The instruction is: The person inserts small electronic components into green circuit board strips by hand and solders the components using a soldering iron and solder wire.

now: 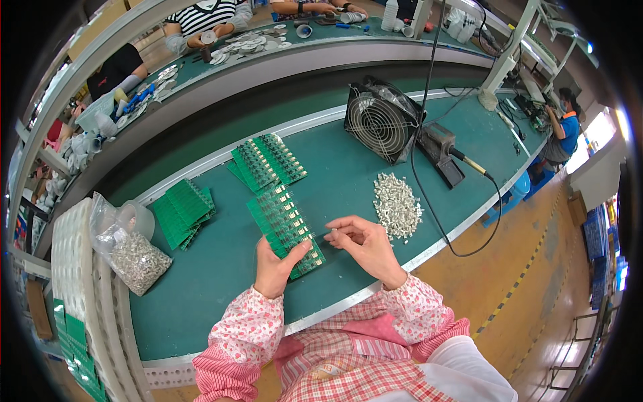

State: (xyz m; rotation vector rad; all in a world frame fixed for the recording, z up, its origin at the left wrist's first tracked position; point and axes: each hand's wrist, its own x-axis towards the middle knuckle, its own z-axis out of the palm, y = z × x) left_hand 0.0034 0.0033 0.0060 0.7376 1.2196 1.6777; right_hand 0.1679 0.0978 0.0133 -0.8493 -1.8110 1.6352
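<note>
A green circuit board (281, 218) is held in the left grip (275, 268); 1 small pale part (333, 230) is pinched by the right grip (367, 248).

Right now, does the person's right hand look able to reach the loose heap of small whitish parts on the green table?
Probably yes: the right hand is close beside the heap, and nothing visible stands between them to block the way.

Bright, even light is recorded across the bench top (201, 301), on which only soft shadows are cast. At the far right, a panel (601, 134) is washed out by glare. Straight edges are bowed by the lens, corners are blacked out, and distant detail is softened
</note>
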